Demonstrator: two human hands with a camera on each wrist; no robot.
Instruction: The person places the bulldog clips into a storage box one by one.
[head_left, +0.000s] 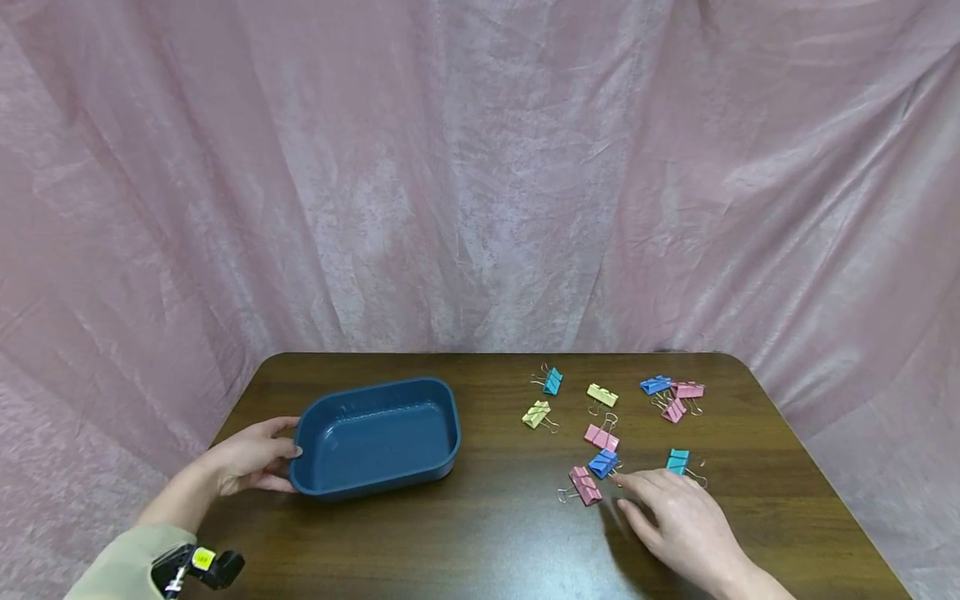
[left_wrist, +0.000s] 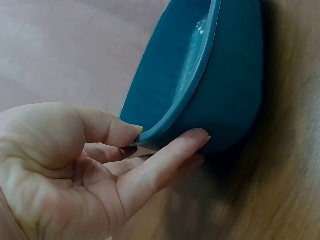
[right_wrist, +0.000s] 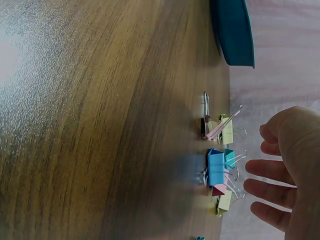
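My left hand grips the left end of a dark blue rectangular tub, thumb over the rim and fingers against the outer wall. The tub sits on the table at the left. On the right, my right hand hovers with relaxed fingers, holding nothing. Its fingertips are close to a blue binder clip, seen in the right wrist view as a blue clip just beyond the fingers. A dark pink binder clip and a lighter pink one lie beside it.
A teal clip lies past my right hand. Farther back are yellow clips, another teal clip, and a cluster with a blue clip and pink clips. A pink curtain hangs behind the brown table.
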